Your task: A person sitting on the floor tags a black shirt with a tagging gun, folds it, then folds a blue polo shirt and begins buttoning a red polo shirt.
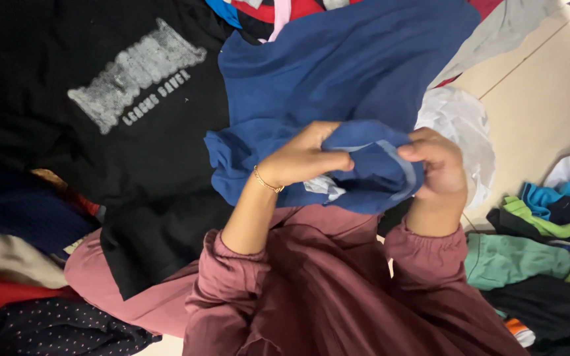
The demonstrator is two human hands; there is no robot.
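Both the left hand (305,158) and the right hand (438,165) have fingers clamped on the bunched blue shirt (338,72); a black printed shirt (94,99) lies just beside it.

Your left hand (305,158) and right hand (438,168) pinch a blue garment (338,72) of soft, matt knit cloth, its folds limp and slightly fuzzy. On your left wrist sits a thin bracelet (267,182) of shiny gold-coloured metal. Your maroon sleeves (423,254) are smooth woven cloth with a faint sheen. The black T-shirt (47,59) is matt cotton-like cloth, its grey print (133,69) cracked and rough. The floor tiles (549,92) look smooth and glossy.
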